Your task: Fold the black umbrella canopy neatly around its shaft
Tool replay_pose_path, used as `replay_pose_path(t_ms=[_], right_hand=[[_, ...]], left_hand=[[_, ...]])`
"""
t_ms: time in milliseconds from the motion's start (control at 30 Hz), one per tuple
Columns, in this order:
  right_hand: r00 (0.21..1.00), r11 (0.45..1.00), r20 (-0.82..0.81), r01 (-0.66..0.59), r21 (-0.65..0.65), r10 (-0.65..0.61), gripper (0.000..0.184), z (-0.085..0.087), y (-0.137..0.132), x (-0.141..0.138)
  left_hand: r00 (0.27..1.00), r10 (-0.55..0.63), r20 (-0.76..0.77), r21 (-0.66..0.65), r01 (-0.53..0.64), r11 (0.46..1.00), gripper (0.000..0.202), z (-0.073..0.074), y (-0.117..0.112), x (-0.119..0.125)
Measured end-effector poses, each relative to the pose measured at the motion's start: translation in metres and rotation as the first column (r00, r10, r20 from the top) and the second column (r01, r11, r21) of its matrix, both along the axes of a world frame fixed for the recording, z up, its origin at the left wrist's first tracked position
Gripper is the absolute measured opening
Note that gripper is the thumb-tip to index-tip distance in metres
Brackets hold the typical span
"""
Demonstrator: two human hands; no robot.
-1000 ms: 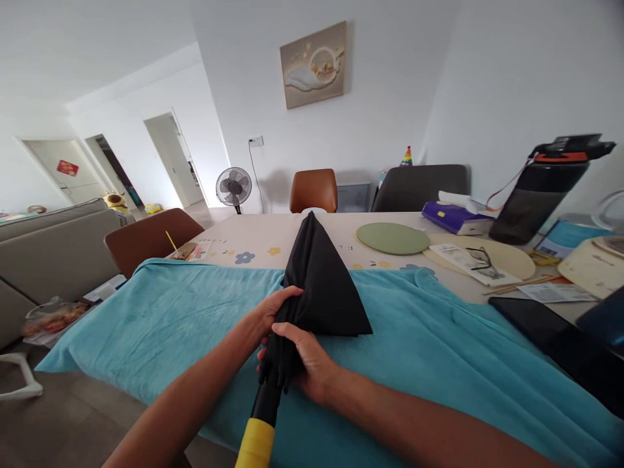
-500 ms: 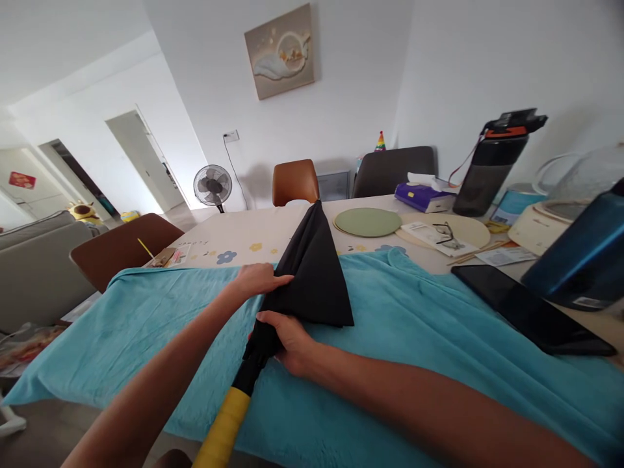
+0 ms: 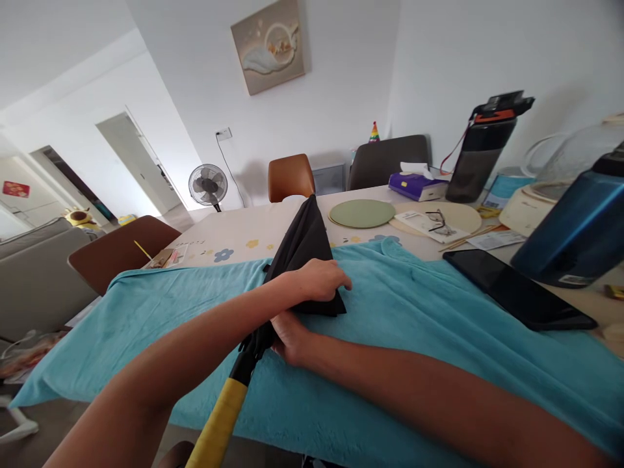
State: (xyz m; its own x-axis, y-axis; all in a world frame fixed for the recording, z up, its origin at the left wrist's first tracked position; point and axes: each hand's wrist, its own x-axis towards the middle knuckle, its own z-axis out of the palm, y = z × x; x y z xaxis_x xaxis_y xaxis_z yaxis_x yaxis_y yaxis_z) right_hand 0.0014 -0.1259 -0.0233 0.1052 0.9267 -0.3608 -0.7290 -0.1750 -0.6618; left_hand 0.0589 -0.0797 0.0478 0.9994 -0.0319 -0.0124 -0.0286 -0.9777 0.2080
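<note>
On the bench point(image 3: 234, 224), by its left edge, some papers point(image 3: 177, 255) lie just beyond the turquoise blanket point(image 3: 141, 312), which hangs over the near edge. Next to the right is the yellow handle point(image 3: 217, 422) of a black umbrella point(image 3: 301, 240); it sticks out over the near edge. The umbrella lies slanted across the blanket, loosely closed, its tip directed to the far edge. The right grip point(image 3: 291, 339) is against the lower canopy; it seems closed around the gathered part, but most of its fingers are hidden. The left grip point(image 3: 322, 279) rests on the canopy with bent fingers, near the right side of the cloth; whether it pinches this cloth, I cannot tell.

In my judgement the umbrella is rather light, with a stiff shaft, but the canopy is thin, soft and a little slippery, so loose folds can easily slide away. A good place to hold is the black neck point(image 3: 242, 365) just above the handle; the ribs should not be bent sideways.

More to the right are a round green placemat point(image 3: 361, 213), eyeglasses point(image 3: 439, 223), a black smartphone point(image 3: 519, 289) and, toward the right edge, a blue bottle point(image 3: 575, 227).
</note>
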Motion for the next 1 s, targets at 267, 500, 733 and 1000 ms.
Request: replay_pose_path(t_ms=[267, 500, 733, 1000], right_hand=[[0.992, 1.0, -0.126, -0.024, 0.004, 0.024, 0.014, 0.012, -0.001, 0.001], [0.994, 1.0, -0.103, -0.022, 0.003, 0.022, 0.01, 0.013, -0.003, 0.0], [0.994, 0.997, -0.077, -0.073, -0.003, 0.073, 0.013, 0.015, -0.005, 0.003], [0.983, 0.997, -0.172, -0.06, 0.046, 0.067, 0.02, 0.01, -0.004, 0.003]], left_hand=[[0.979, 0.101, 0.175, -0.062, -0.091, 0.994, 0.031, 0.025, 0.017, -0.023], [0.839, 0.404, 0.364, -0.364, -0.272, 0.891, 0.029, 0.038, 0.034, -0.064], [0.445, 0.815, 0.371, -0.874, -0.131, 0.469, 0.018, 0.01, 0.085, -0.112], [0.324, 0.946, 0.001, -0.98, -0.189, 0.065, 0.019, -0.056, 0.124, -0.162]])
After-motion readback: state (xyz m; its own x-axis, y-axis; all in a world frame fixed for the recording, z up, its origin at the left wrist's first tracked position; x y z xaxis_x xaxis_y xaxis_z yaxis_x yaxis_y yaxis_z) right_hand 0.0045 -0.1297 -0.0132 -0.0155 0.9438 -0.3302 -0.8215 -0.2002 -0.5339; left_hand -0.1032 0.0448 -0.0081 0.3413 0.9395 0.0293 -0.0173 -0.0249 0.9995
